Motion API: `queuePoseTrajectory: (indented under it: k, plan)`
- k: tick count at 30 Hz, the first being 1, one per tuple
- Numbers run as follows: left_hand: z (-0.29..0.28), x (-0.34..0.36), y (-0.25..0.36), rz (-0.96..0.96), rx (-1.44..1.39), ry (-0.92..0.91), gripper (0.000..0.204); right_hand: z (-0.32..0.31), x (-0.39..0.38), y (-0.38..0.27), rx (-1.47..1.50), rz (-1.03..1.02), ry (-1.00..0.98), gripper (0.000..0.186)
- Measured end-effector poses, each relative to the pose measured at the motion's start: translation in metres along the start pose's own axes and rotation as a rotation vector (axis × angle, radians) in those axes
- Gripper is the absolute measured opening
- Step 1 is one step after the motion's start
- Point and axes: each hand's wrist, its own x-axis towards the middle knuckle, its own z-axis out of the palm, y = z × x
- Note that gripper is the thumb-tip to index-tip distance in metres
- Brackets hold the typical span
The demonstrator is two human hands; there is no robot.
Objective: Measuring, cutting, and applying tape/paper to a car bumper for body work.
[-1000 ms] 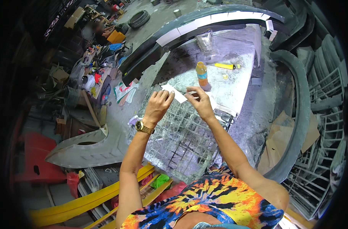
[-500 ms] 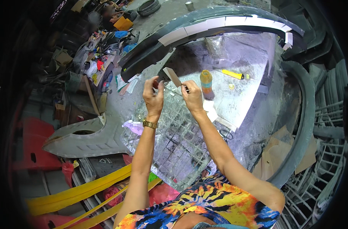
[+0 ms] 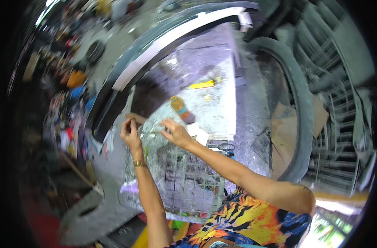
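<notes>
- The left hand (image 3: 130, 133) is curled, and its fingers pinch one end of a thin, flat strip (image 3: 135, 118) that looks tan and stiff.
- The right hand (image 3: 175, 133) is curled too, with its fingertips pressed on something small and pale; the picture is too blurry to tell what it is.
- The strip is up off the surface, just above a wire grid (image 3: 184, 177), at the far end of it.
- The wire grid is made of thin metal bars that cross into squares, and it looks shiny and grey.
- A gold watch band (image 3: 139, 163) sits on the left wrist.
- A small bottle (image 3: 180, 108) with an orange top stands just past the hands.
- A yellow tool (image 3: 202, 85) lies farther back on the grey, dusty surface (image 3: 215, 111).
- Black scissors (image 3: 225, 146) lie near the right arm.
- Big curved car bumpers (image 3: 168, 37), dark and white, bend around the surface.
- Brown cardboard (image 3: 285, 124) lies to the right.
- The room is a messy workshop with lots of colourful stuff on the left.
</notes>
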Motion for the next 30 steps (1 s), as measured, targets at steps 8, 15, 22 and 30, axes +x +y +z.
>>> queuePoseTrajectory:
  k: [8, 15, 22, 30]
  plan:
    - [0.031, -0.043, -0.01, -0.021, -0.074, -0.158, 0.005, -0.065, -0.163, 0.031, -0.224, 0.38, -0.373, 0.036]
    - [0.02, -0.033, -0.01, -0.049, -0.107, -0.078, 0.012, -0.048, -0.173, 0.03, 0.139, 0.592, -0.246, 0.025]
    - [-0.007, -0.004, 0.05, 0.345, 0.525, -0.202, 0.009, -0.048, 0.005, -0.048, 0.017, 0.065, 0.029, 0.021]
    - [-0.002, 0.016, 0.077, 0.662, 0.924, -0.436, 0.028, -0.005, 0.07, -0.001, 0.371, 0.287, -0.33, 0.025]
